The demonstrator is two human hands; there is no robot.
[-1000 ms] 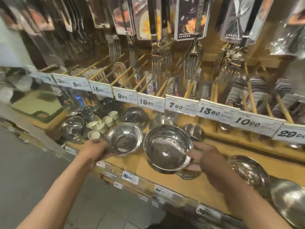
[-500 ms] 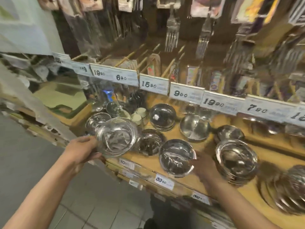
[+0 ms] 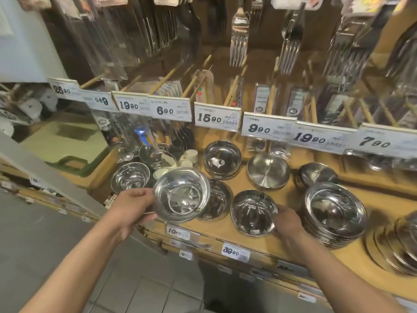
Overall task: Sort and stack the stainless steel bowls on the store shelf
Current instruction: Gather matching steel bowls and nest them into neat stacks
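Stainless steel bowls crowd a wooden shelf. Left hand grips a shiny bowl by its left rim, fingers curled round the edge, holding it tilted over the near-left part of the shelf, partly in front of another bowl standing there. Right hand is blurred; its fingers touch the right side of a smaller bowl resting near the shelf's front edge, and whether they curl round it I cannot tell. Just right of that hand stands a stack of wider bowls. Farther back sit a stacked pair, an upturned brushed bowl and a darker bowl; at far left, a clear-looking bowl beside small white cups.

White price tags along the upper rail read 25.90, 19.90, 6.90, 15.90, 9.90, 19.90 and 7.90; one reads upside down. Front-edge tags read 10.00 and 39.90. Packaged forks hang above.
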